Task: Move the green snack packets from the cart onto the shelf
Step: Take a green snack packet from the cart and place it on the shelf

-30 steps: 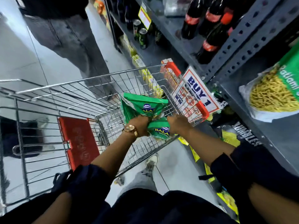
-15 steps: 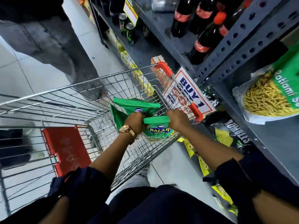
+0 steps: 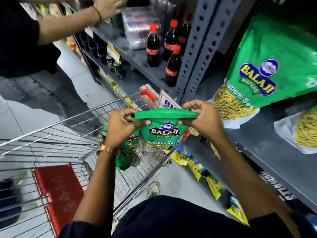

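Note:
A green Balaji snack packet (image 3: 163, 133) hangs upright above the cart's right edge, gripped by its top seam. My left hand (image 3: 121, 127) pinches the seam's left end and my right hand (image 3: 203, 117) pinches its right end. Behind my left hand another green packet (image 3: 127, 157) hangs lower inside the wire cart (image 3: 68, 134); whether my left hand also holds it is unclear. On the grey shelf (image 3: 257, 145) to the right stand two more green packets, one large (image 3: 262, 66) and one at the edge (image 3: 303, 131).
Cola bottles (image 3: 153, 45) stand on the upper shelf beyond a perforated grey upright (image 3: 197, 48). Another person (image 3: 34, 54) stands left of the cart, reaching to that shelf. Yellow packets (image 3: 197, 165) line the lowest shelf. A red child-seat flap (image 3: 58, 196) sits at the cart's near end.
Both hands have lifted the green packet out of the cart, up and to the right toward the shelf. The view has tilted upward, and the other person's arm now reaches to the shelf.

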{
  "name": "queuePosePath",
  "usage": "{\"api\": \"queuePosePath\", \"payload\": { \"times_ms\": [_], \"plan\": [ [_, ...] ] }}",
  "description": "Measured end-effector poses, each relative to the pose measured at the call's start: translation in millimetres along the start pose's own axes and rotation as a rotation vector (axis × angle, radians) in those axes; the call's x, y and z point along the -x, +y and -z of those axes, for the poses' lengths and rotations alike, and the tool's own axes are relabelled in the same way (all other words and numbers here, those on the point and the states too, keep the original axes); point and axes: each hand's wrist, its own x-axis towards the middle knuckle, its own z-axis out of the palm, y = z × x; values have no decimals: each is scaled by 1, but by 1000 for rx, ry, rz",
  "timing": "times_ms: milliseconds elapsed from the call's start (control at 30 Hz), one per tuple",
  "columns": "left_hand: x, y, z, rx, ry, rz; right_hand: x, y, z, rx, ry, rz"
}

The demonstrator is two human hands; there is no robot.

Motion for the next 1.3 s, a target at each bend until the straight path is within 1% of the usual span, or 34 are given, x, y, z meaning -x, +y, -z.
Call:
{"api": "queuePosePath", "payload": {
  "times_ms": [133,233,367,467,567,700,833,900,1000,1100,1200,1300],
  "plan": [
    [15,61,-20,190,11,-142,33,-26,59,-207,130,65],
    [20,99,-42,242,9,-252,55,-34,102,-331,202,105],
    [32,141,-81,268,-89,-344,85,-31,154,-411,339,177],
    [34,154,-111,327,-161,-382,109,-15,183,-496,477,173],
    [36,167,-152,305,-280,-387,130,9,212,-469,649,173],
    [34,178,-214,208,-407,-407,148,43,247,-409,825,123],
    [33,190,-267,164,-443,-405,155,69,279,-307,902,44],
    [38,195,-287,135,-461,-378,154,81,290,-320,921,26],
    [39,191,-309,59,-441,-365,147,100,299,-298,925,-24],
    [43,185,-325,61,-418,-366,142,115,305,-303,946,-73],
    [46,184,-332,25,-382,-421,143,121,307,-290,968,-101],
    [50,184,-331,-40,-333,-490,151,116,300,-227,1011,-61]
  ]
}}
